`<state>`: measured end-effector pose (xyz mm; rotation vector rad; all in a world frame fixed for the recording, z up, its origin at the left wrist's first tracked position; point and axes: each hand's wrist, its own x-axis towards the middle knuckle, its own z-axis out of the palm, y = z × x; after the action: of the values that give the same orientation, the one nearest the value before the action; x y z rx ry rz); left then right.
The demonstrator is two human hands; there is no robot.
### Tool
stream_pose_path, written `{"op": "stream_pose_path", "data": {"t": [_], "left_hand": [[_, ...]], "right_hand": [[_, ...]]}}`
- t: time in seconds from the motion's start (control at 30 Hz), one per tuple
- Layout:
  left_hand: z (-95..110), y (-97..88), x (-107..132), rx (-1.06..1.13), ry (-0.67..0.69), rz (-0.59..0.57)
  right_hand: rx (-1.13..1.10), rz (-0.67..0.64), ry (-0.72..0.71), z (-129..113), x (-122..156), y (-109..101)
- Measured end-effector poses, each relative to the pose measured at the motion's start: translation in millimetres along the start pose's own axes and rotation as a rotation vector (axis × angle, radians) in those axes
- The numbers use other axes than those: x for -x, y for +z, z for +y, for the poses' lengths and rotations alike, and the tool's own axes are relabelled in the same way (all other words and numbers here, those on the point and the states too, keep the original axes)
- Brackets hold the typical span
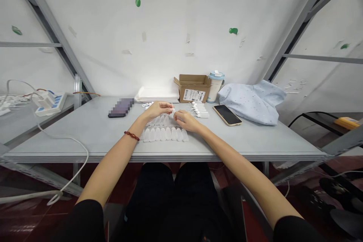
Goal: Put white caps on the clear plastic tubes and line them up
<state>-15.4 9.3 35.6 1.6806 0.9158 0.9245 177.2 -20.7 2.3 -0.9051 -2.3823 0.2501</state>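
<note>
My left hand (160, 109) pinches a small white piece (173, 110) between thumb and fingertips, just above the table. Beside it, my right hand (185, 119) has its fingers curled in against the same piece; the exact grip is too small to make out. Below the hands lie rows of whitish, translucent oval pieces (163, 134), partly covered by my left hand and wrist. Slim white parts with thin wires (200, 111) lie right of my right hand. A few small white round parts (146, 105) are behind my left hand.
Along the wall stand a stack of white trays or sheets (157, 93), a cardboard box (195, 94) and a lidded cup (214, 87). A phone (227, 115) and a light blue cloth (252, 102) lie right. A blurred dark object (121, 108) and a white cable (64, 136) are left.
</note>
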Motion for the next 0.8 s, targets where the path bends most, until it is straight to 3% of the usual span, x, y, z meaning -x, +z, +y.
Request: {"op": "stream_pose_path", "data": {"t": [0.27, 0.8], "left_hand": [[7, 0.1, 4, -0.067, 0.01, -0.071], [0, -7.5, 2, -0.124, 0.001, -0.106]], "right_hand": [[-0.024, -0.018, 0.023, -5, 1, -3], [0.053, -0.006, 0.007, -1, -2, 1]]}}
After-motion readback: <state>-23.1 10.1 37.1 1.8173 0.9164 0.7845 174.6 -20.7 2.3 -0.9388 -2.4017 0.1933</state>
